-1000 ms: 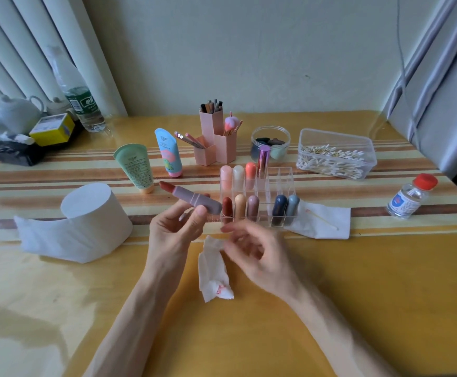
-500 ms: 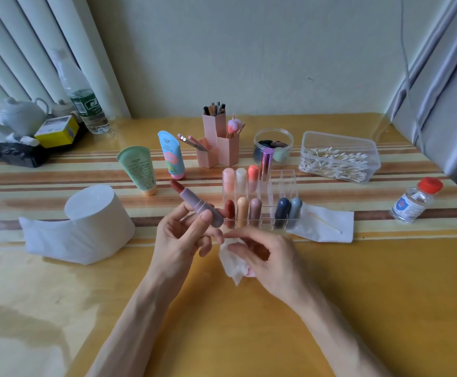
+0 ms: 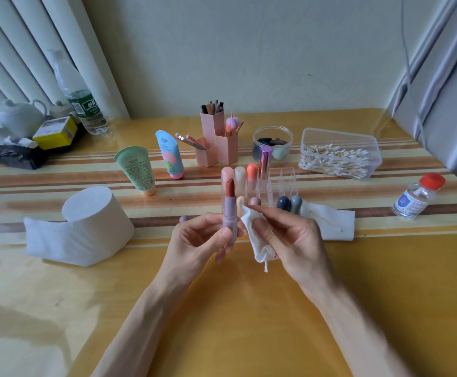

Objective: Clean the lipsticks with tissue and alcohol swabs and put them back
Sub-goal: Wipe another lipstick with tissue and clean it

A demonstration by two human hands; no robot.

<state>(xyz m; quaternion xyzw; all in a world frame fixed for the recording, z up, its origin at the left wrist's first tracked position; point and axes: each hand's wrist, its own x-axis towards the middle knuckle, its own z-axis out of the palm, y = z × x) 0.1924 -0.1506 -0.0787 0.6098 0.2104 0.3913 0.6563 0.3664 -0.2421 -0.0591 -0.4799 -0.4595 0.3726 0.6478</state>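
Observation:
My left hand grips an uncapped lipstick by its mauve tube and holds it upright, its brick-red bullet pointing up. My right hand pinches a folded white tissue just right of the tube, close to it. Behind both hands stands a clear organizer with several capped lipsticks in its slots. The small mauve thing on the table left of my left hand looks like the cap. A bottle of alcohol with a red cap stands at the right.
A tissue roll sits at the left, another flat tissue right of the organizer. Behind are two cream tubes, a pink brush holder, a round jar and a box of cotton swabs. A teapot and water bottle stand far left.
My left hand has turned the lipstick from slanting left to upright. My right hand picked the tissue up off the table and raised it beside the tube.

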